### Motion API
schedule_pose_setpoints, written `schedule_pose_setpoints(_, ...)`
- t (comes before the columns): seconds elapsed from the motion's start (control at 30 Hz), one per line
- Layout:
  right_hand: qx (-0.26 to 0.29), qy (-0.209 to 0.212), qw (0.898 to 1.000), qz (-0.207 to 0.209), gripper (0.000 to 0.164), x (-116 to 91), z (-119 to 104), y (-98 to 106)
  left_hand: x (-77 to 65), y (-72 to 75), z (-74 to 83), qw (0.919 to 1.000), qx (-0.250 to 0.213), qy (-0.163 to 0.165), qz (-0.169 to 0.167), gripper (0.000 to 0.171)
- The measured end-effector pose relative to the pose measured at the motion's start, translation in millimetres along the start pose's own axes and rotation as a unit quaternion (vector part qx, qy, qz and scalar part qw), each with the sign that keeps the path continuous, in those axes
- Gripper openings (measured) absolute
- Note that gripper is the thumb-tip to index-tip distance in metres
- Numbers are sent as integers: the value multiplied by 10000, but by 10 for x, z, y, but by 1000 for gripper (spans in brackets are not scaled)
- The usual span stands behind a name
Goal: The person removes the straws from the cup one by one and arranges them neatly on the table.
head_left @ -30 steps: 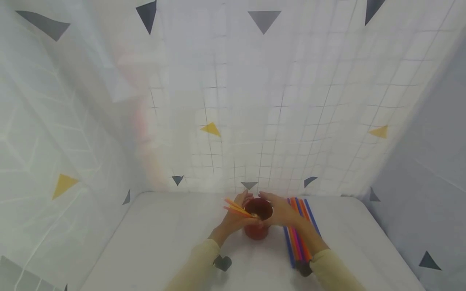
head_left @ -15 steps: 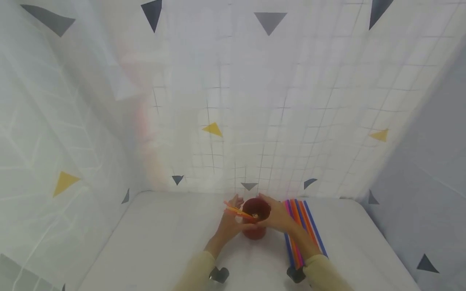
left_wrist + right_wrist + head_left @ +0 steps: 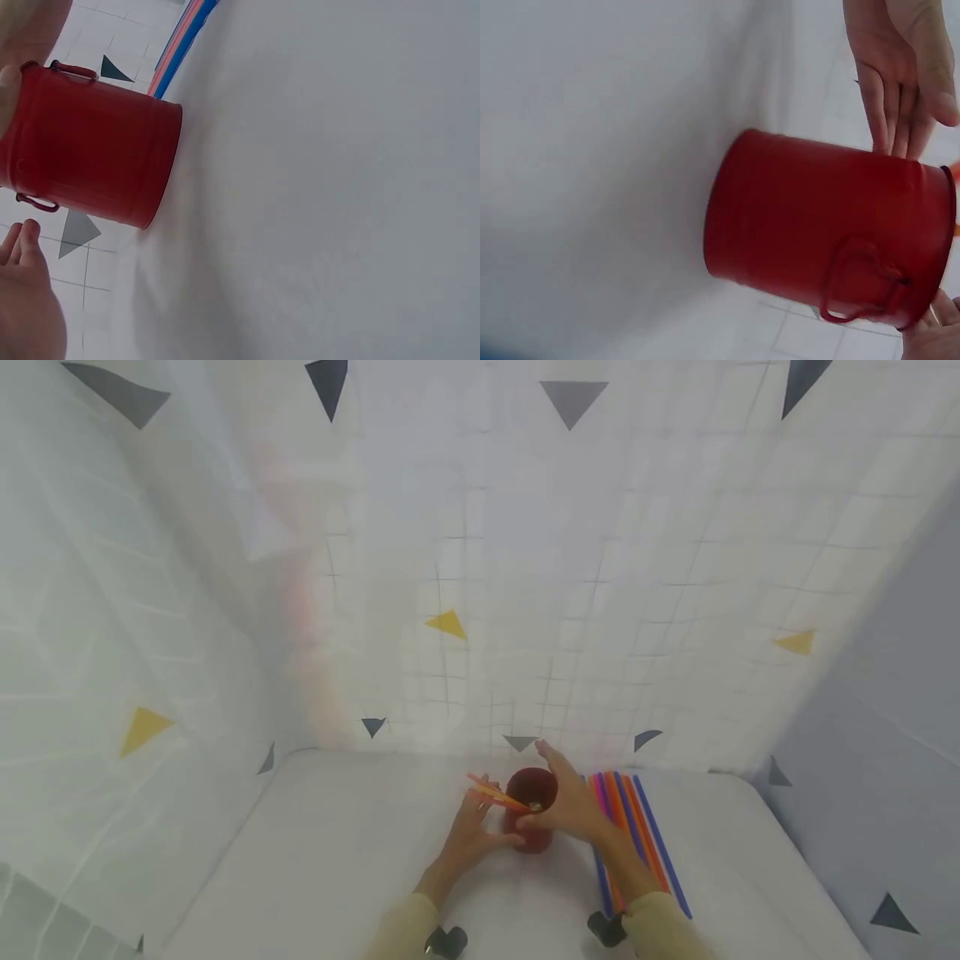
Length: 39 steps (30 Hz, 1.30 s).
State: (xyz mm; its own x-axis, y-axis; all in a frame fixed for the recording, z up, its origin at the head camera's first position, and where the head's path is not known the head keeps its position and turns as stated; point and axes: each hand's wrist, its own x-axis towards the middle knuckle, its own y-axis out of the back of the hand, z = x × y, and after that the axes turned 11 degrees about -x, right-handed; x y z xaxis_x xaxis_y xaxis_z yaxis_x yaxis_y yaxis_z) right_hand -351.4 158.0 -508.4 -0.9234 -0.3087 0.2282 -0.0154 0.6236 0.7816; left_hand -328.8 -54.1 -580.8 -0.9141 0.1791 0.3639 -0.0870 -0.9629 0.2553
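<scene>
A red metal bucket (image 3: pixel 534 842) with small side handles stands upright on the white table. Several thin orange and yellow straw-like sticks (image 3: pixel 495 795) lean out of it toward the left, with pale bits inside at their lower ends. My left hand (image 3: pixel 467 842) is at the bucket's left side, fingers straight and apart from it in the left wrist view, thumb pointing across its front. My right hand (image 3: pixel 573 806) spreads round the right side, thumb at the front rim (image 3: pixel 949 255) and forefinger stretched past the back. The bucket's bottom is hidden in the head view.
Long blue, orange and pink sticks (image 3: pixel 645 827) lie side by side on the table right of the bucket, partly under my right forearm. A white patterned sheet (image 3: pixel 675 610) rises at the table's (image 3: pixel 352 827) back edge, with more sheeting at both sides.
The left hand has drawn away from the bucket to the left. The right fingers have lifted and stretched past the back rim. The bucket has stayed about where it was.
</scene>
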Motion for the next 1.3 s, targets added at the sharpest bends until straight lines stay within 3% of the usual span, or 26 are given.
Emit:
schedule_pose_setpoints(0.17,230,-347,9990,149,126,-53,14,-31,-46,-18,45,9987,-183,-478,18,85)
schedule_pose_setpoints(0.33,289,-522,9979,270,118,-86,16,-34,-69,-28,134,9966,-443,-680,102,78)
schedule_pose_setpoints(0.5,281,-401,9984,281,113,-88,-22,-31,-64,-34,198,9935,-895,-675,193,70)
schedule_pose_setpoints(0.7,262,-382,9987,234,114,-73,-36,-22,-86,-35,289,9906,-1103,-666,466,58)
schedule_pose_setpoints(1.0,177,-505,9984,164,119,-139,35,-9,-153,57,636,9874,-1208,-886,501,54)
schedule_pose_setpoints(1.1,207,-550,9982,125,116,-147,46,-26,-134,46,586,9871,-1205,-892,554,55)
schedule_pose_setpoints(1.3,303,-630,9974,164,113,-174,56,-54,-134,18,326,9896,-1119,-727,532,59)
